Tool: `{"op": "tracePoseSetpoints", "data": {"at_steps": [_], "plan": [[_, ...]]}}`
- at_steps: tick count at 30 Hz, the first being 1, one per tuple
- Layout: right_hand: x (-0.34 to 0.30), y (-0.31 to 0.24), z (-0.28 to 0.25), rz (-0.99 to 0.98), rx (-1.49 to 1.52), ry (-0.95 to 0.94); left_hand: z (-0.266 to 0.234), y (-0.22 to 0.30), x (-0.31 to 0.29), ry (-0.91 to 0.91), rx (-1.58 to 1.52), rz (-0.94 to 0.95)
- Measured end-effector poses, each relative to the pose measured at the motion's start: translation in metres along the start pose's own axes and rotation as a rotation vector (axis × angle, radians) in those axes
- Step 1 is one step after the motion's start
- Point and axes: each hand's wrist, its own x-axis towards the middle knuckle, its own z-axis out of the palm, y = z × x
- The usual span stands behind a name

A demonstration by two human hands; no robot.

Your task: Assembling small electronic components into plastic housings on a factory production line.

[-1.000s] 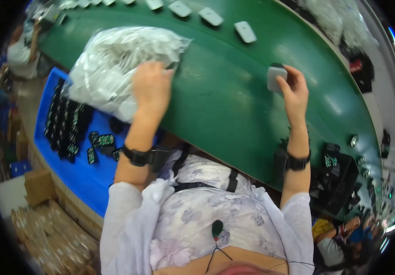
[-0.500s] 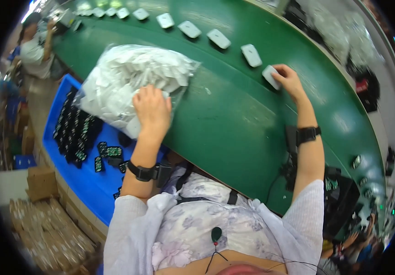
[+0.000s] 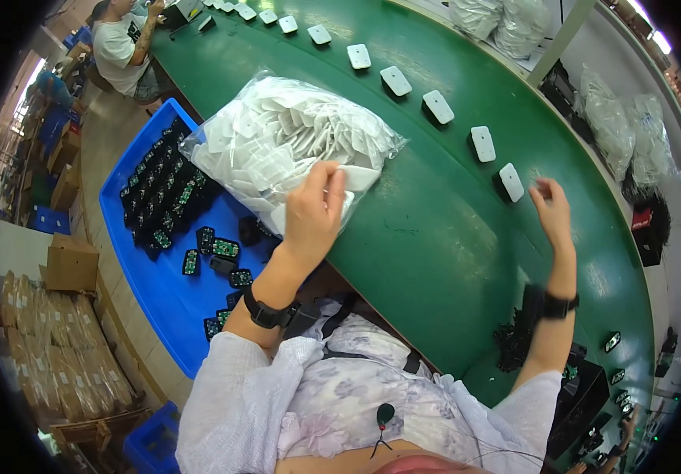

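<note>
My left hand (image 3: pixel 315 209) is closed, pinching a white plastic cover (image 3: pixel 360 177) at the near right side of a clear bag (image 3: pixel 250 138) heaped with similar white covers. To the right, my right hand (image 3: pixel 552 207) is open and holds nothing, its fingers loosely bent. It hovers just right of a black case with a white lid (image 3: pixel 510 182), apart from it. That case is the nearest of a curved row of white-topped cases, with another such case (image 3: pixel 483 144) just beyond it.
A blue tray (image 3: pixel 131 245) at the left holds several black cases with green circuit boards (image 3: pixel 225 248). Black parts (image 3: pixel 514 340) lie near my right forearm, and more board-fitted cases (image 3: pixel 611 341) stand at the far right. A person (image 3: pixel 123 47) sits at the green table's far left.
My right hand has let go of the last white-topped case and drawn off to its right. My left hand has gone from reaching into the bag to pinching a cover. The view has shifted.
</note>
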Motion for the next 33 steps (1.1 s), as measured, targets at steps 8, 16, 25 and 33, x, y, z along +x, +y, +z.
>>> {"op": "tracePoseSetpoints", "data": {"at_steps": [8, 16, 25, 33], "plan": [[-0.197, -0.063, -0.050, 0.107, -0.506, -0.379, 0.045, 0.007, -0.032, -0.498, -0.992, -0.485], [-0.230, -0.048, -0.020, 0.117, -0.239, -0.140, 0.075, 0.025, -0.066, -0.655, -0.941, -0.411], [-0.217, -0.050, -0.014, 0.083, -0.198, 0.005, 0.072, 0.024, -0.074, -0.639, -0.854, -0.393], [-0.210, -0.066, -0.009, 0.142, -0.006, 0.229, 0.072, 0.039, -0.078, -0.648, -0.868, -0.360]]}}
